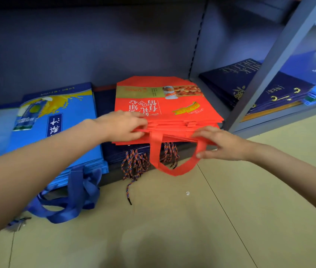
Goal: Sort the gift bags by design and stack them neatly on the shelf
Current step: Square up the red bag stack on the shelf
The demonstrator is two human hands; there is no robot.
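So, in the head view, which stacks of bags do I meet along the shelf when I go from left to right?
Light blue bags → dark bags with rope handles, lying under the red bags that both hands touch → grey shelf post → navy bags with gold print.

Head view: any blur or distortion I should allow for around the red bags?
Head view: the red bag stack and both hands, left hand and right hand, read fairly sharp; the shelf back is dim; wide-angle bending slants the shelf upright; the far-right shelf contents are soft.
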